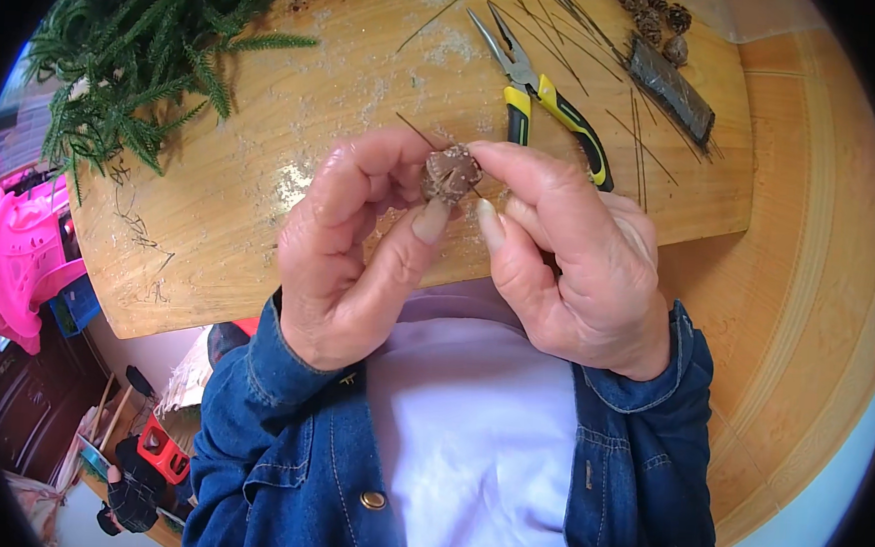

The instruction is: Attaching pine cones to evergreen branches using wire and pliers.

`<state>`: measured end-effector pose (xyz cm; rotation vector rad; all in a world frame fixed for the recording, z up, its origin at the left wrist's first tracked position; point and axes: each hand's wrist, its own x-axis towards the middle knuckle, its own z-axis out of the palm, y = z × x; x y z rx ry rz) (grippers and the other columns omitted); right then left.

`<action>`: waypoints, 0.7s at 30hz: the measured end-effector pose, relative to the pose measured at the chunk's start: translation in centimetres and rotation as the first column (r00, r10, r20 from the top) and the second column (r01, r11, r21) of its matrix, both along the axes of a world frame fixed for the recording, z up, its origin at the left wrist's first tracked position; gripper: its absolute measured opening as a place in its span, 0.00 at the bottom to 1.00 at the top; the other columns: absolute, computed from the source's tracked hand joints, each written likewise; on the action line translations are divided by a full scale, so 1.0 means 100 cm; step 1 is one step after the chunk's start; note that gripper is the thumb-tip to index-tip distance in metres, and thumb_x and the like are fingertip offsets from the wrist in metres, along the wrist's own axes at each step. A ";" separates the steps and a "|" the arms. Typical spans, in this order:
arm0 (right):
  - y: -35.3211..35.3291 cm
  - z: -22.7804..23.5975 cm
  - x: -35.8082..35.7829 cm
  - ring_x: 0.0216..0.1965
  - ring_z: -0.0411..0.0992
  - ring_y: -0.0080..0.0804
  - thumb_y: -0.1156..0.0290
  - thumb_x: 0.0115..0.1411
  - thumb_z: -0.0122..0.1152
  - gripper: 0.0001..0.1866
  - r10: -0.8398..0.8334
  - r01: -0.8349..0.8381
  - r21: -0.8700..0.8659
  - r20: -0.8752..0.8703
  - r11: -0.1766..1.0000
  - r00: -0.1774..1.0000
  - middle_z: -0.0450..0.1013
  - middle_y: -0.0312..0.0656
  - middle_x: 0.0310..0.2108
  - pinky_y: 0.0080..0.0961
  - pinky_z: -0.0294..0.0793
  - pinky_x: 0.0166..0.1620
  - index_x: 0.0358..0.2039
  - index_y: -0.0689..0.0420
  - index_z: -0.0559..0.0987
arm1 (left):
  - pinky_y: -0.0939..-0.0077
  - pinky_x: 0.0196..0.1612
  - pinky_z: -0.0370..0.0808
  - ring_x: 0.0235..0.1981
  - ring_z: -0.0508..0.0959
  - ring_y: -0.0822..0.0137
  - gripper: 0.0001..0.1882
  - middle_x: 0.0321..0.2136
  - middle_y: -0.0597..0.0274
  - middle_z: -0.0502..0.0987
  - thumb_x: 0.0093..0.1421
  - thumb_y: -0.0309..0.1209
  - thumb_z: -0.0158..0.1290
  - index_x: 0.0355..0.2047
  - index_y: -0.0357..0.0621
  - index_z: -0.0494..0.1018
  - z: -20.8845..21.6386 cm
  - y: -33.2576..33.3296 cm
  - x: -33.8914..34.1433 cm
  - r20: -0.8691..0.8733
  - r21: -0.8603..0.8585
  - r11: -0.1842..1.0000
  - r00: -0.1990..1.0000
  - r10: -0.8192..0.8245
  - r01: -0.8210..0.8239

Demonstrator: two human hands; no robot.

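Observation:
Over the table's near edge, a small brown pine cone (451, 173) is held between both hands. My left hand (359, 239) is closed, its thumb below the cone and its fingers behind it. A thin dark wire (418, 130) sticks out at the upper left of the cone, and a short bit of wire shows on its lower right side. My right hand (580, 242) is closed at that side, forefinger tip against the cone and thumb by the short wire end. How firmly the right fingers grip the wire is partly hidden.
Beyond my right hand lie pliers (522, 73) with yellow and black handles, jaws apart. Loose wires (563, 30), a dark wrapped bundle (672, 87) and several pine cones (652, 16) lie at the far right. Green artificial fir branches (161, 46) cover the table's (350, 68) far left corner.

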<state>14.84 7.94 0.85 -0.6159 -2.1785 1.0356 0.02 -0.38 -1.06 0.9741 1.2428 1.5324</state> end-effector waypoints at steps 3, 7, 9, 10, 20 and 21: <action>0.001 0.001 0.001 0.16 0.67 0.26 0.86 0.52 0.56 0.18 0.011 -0.011 0.023 0.005 1.000 1.000 0.66 0.37 0.15 0.20 0.68 0.24 0.46 0.68 0.73 | 0.84 0.40 0.68 0.34 0.70 0.77 0.11 0.33 0.65 0.70 0.61 0.21 0.51 0.43 0.32 0.66 0.013 0.002 0.000 -0.012 -0.073 0.997 1.000 -0.023 0.022; -0.001 -0.001 0.002 0.17 0.68 0.28 0.86 0.51 0.57 0.19 0.033 -0.033 0.047 0.011 0.998 0.999 0.67 0.38 0.17 0.21 0.69 0.24 0.47 0.68 0.72 | 0.85 0.39 0.68 0.34 0.71 0.77 0.10 0.33 0.65 0.71 0.62 0.22 0.50 0.43 0.33 0.66 0.015 0.006 0.004 0.062 -0.152 0.988 0.998 -0.015 0.025; -0.001 0.000 0.002 0.17 0.68 0.28 0.86 0.52 0.57 0.18 0.032 -0.033 0.033 0.036 0.999 0.999 0.67 0.39 0.17 0.21 0.69 0.24 0.45 0.68 0.72 | 0.85 0.39 0.69 0.33 0.71 0.78 0.10 0.33 0.65 0.71 0.62 0.23 0.50 0.43 0.34 0.66 0.014 0.007 0.004 0.100 -0.175 0.984 0.995 -0.004 0.022; -0.001 0.000 0.002 0.17 0.68 0.28 0.86 0.52 0.57 0.17 0.031 -0.032 0.026 0.049 0.999 0.998 0.68 0.39 0.18 0.21 0.69 0.24 0.44 0.67 0.72 | 0.85 0.39 0.69 0.34 0.72 0.77 0.09 0.34 0.65 0.72 0.62 0.23 0.49 0.42 0.34 0.67 0.013 0.007 0.004 0.186 -0.164 0.986 0.982 0.007 0.024; -0.010 -0.001 0.010 0.18 0.69 0.24 0.84 0.56 0.56 0.07 0.025 -0.024 -0.102 0.009 0.994 1.000 0.69 0.37 0.18 0.18 0.68 0.24 0.36 0.64 0.70 | 0.75 0.44 0.68 0.40 0.72 0.66 0.10 0.40 0.52 0.71 0.62 0.28 0.44 0.43 0.38 0.65 -0.005 0.009 0.001 0.568 -0.121 0.992 0.822 0.037 0.039; -0.012 -0.003 0.009 0.18 0.69 0.23 0.83 0.57 0.56 0.07 0.017 -0.017 -0.130 -0.003 0.991 1.000 0.69 0.37 0.18 0.17 0.68 0.24 0.36 0.64 0.70 | 0.75 0.44 0.68 0.40 0.72 0.66 0.10 0.40 0.52 0.71 0.62 0.28 0.44 0.43 0.38 0.65 -0.004 0.009 0.001 0.567 -0.122 0.992 0.823 0.037 0.040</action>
